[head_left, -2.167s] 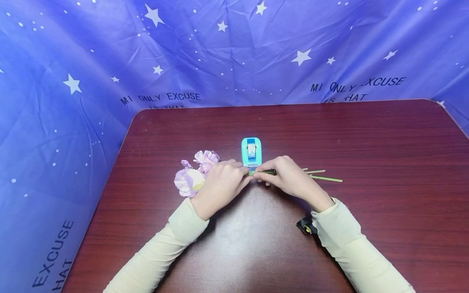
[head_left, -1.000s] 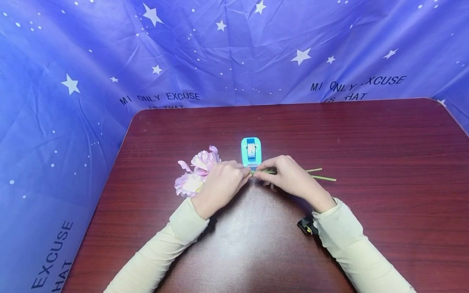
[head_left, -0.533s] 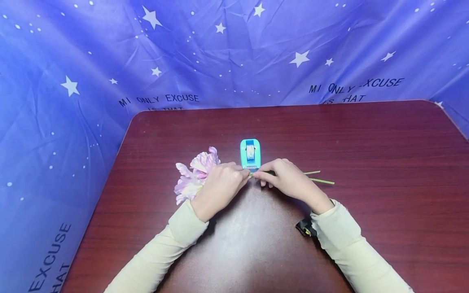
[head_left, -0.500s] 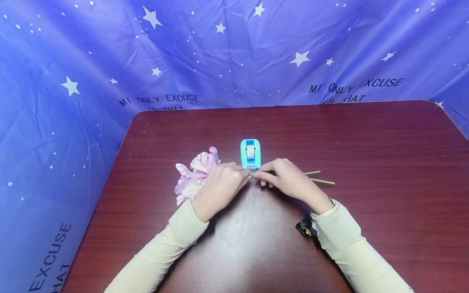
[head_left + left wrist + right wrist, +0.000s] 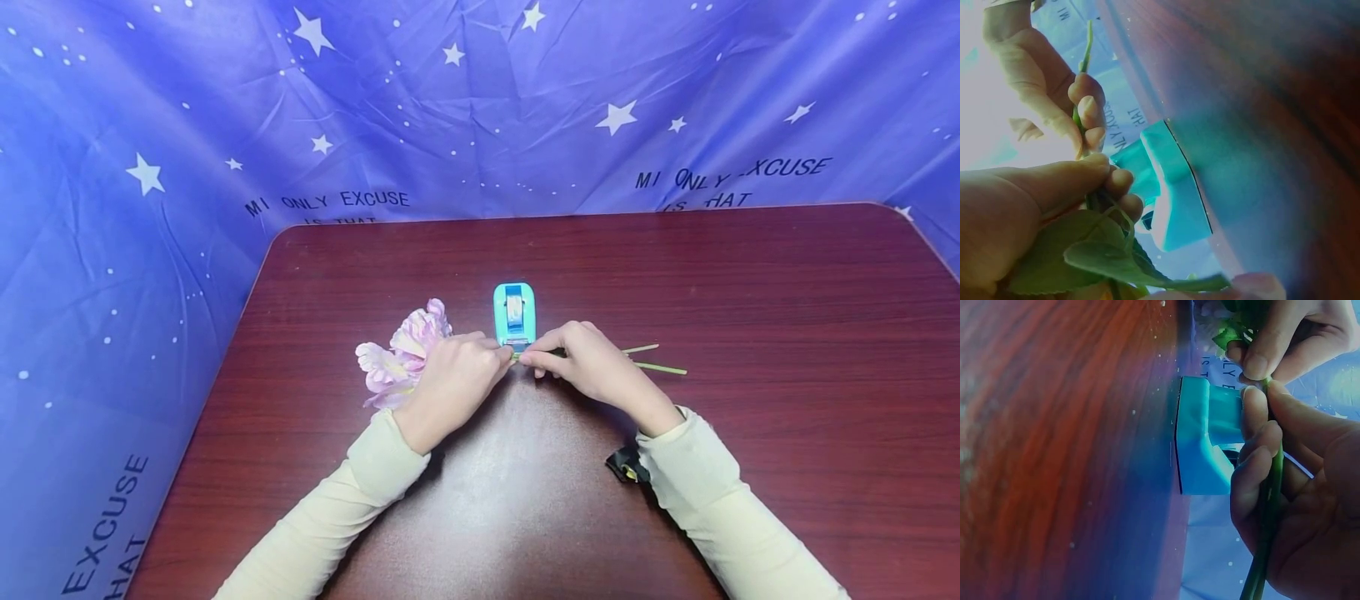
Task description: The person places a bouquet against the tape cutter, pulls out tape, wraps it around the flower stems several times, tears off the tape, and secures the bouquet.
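Pink-and-white artificial flowers [image 5: 405,350] lie to the left of my left hand [image 5: 461,375]. That hand pinches their green stems between thumb and fingers, with the leaves [image 5: 1104,253] hanging under it in the left wrist view. Close beside it, my right hand [image 5: 592,367] grips the same stems [image 5: 1266,531] with curled fingers. Free stem ends [image 5: 660,367] stick out past the right hand. A turquoise tape dispenser [image 5: 514,310] stands just behind the fingertips of both hands. Whether a strip of tape lies between the fingers, I cannot tell.
The dark red wooden table [image 5: 787,333] runs back to a blue curtain [image 5: 480,108] with white stars and lettering. A small black object [image 5: 624,465] sits at the right cuff.
The flower heads have turned about the stems while both hands stay in nearly the same place. Free stem ends have shifted slightly left compared with about two seconds ago.
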Tool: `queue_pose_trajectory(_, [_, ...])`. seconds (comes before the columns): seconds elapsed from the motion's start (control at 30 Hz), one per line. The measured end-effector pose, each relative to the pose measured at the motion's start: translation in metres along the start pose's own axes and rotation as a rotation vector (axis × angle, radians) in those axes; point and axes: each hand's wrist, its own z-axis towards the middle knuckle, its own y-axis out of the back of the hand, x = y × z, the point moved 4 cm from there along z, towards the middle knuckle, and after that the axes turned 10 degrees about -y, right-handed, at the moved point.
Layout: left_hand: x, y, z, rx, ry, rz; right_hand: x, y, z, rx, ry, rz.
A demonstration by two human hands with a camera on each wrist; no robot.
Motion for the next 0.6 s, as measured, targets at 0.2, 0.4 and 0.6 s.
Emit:
queue_pose_trajectory(0.2, [-0.0008,0.0007,-0.0005,0.005,-0.008,0.035,-0.0008,-0.0017,0.0007,0.025,-0.036,0.02])
queue_pose_trajectory(0.4, [-0.001,0.0013,-0.0002,0.008,-0.019,0.049,-0.002,-0.002,0.0022,0.038,-0.039,0.039])
queue_pose_trajectory(0.6, [-0.0008,0.0016,0.0001,0.003,-0.023,0.061,-0.0042,-0.0022,0.0033,0.053,-0.051,0.078])
